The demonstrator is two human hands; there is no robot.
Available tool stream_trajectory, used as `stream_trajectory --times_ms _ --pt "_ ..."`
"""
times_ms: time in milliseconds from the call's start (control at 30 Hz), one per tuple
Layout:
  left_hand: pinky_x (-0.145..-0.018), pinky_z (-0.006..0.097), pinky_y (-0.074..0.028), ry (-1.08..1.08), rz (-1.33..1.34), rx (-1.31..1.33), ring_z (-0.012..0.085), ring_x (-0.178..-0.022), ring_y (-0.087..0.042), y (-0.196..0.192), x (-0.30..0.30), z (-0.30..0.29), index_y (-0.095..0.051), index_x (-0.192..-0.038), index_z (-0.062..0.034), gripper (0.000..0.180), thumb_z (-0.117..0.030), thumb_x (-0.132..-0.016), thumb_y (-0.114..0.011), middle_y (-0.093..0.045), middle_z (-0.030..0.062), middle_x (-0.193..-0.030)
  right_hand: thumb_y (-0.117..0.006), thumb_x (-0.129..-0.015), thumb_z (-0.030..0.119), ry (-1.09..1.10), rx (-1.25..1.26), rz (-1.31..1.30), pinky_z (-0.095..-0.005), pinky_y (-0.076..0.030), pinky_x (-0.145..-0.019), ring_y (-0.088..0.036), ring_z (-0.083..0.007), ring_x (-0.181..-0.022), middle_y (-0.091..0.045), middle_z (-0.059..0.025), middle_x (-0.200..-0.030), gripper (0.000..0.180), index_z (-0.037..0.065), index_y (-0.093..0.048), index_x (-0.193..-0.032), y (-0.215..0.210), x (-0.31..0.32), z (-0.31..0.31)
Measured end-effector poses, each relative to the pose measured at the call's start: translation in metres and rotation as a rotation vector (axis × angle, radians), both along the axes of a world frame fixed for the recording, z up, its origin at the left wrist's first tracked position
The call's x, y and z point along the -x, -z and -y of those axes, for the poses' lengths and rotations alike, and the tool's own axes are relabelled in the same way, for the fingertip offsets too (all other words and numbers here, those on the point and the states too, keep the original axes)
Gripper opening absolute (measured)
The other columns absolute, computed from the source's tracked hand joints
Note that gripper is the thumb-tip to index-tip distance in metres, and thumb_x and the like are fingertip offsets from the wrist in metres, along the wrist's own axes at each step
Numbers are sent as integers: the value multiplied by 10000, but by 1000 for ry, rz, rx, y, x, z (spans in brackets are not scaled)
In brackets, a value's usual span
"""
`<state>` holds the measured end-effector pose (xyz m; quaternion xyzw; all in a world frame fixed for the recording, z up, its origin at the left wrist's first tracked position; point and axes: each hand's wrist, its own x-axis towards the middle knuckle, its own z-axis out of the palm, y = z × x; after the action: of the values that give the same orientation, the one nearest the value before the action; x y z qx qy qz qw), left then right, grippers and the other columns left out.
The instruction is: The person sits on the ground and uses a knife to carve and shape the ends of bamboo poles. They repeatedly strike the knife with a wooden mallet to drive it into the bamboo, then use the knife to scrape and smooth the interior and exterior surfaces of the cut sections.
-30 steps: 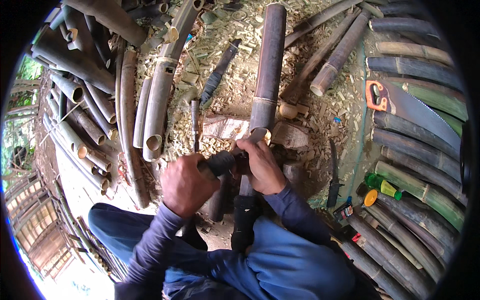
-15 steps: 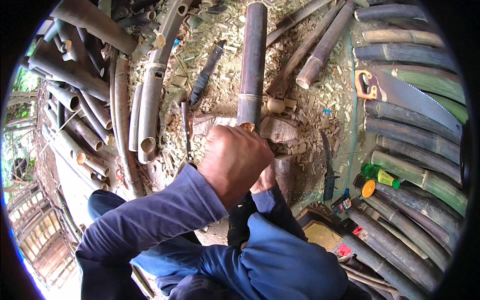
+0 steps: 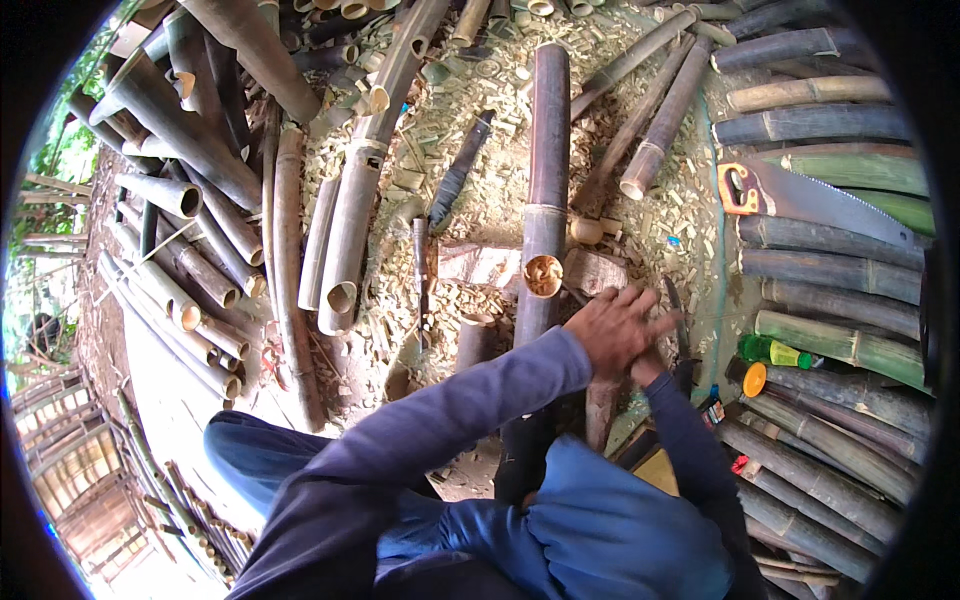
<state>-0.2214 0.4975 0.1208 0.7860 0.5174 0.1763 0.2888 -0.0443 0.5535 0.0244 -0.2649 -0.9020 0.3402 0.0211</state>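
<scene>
Overlapping hands (image 3: 622,335) beside hollow bamboo pole (image 3: 546,200)

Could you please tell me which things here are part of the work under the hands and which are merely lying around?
In hand: left hand over the hidden right hand; dark bamboo pole; small bamboo cup.
Lying about: handsaw; knife; green bottle; bamboo stack.

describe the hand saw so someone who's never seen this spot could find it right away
Look to the right side of the view, where a stack of bamboo poles lies side by side on the ground. The hand saw rests flat on top of the upper poles, beyond the person's hands. It is the only flat metal blade there, with a toothed edge and a bright orange handle among round green and brown stems.
</scene>
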Motion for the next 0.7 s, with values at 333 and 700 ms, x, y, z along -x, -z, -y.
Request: stream_trajectory --times_ms 333,700 --pt "-1183 487 -409 -753 641 -232 482 -1382 -431 26 30 -22 -376 -1577 -154 1077 64 -597 -765 -302 266 -1532 -718 -722 215 -342 -586 127 -428 -487 -831 -625 -295 -921 -657 -100 -922 235 98 -657 -917 -88 125 -82" --pt "-1040 489 -523 -717 482 211 485 -1201 -587 11 23 -28 -356 -1510 -77 1027 -94 -611 -852 -493 308 -1323 -697 -811 258 -529 -138 612 -410 -479 -972 -632 -273 -1128 -692 -116 -1168 378 100 -696 -1155 -90 115 -99"
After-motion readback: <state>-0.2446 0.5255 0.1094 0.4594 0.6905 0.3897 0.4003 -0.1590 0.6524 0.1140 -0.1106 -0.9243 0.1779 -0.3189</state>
